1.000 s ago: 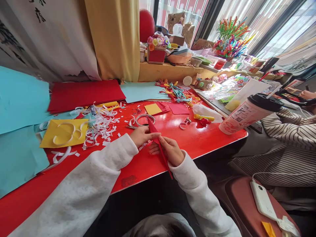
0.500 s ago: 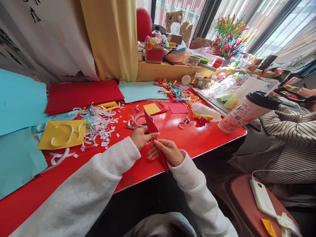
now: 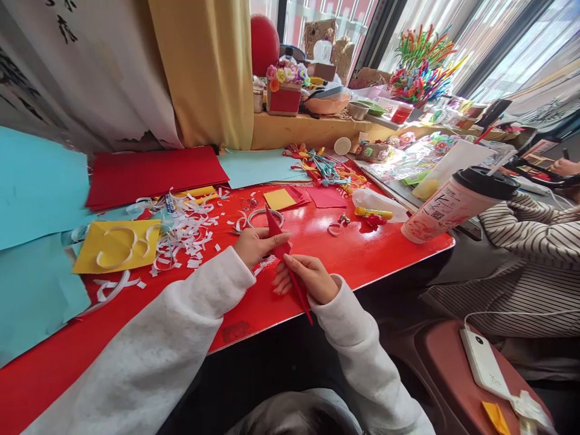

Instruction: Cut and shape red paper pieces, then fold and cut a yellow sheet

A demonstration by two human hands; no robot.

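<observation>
A narrow piece of folded red paper (image 3: pixel 274 225) slants between my two hands, above the front edge of the red table (image 3: pixel 344 257). My left hand (image 3: pixel 252 246) pinches its upper part, thumb on top. Lower down, my right hand (image 3: pixel 310 278) grips the same paper between thumb and fingers, and its lower end sticks out below the palm. Just beyond my left hand lie a roll of tape (image 3: pixel 258 212) and the tip of a metal tool, mostly hidden by the hand. White scraps show on the table under the paper.
Shredded white paper (image 3: pixel 183 241) and a yellow sheet (image 3: pixel 97 235) lie left. A tilted drink cup (image 3: pixel 435 208) stands on the right edge. Red sheets (image 3: pixel 158 178) and blue sheets (image 3: pixel 260 166) lie at the back. A person in a striped sleeve (image 3: pixel 512 232) sits at right.
My left hand has shifted slightly left and down along the folded paper, and the paper's upper tip sits a little lower. White scraps now show between the hands.
</observation>
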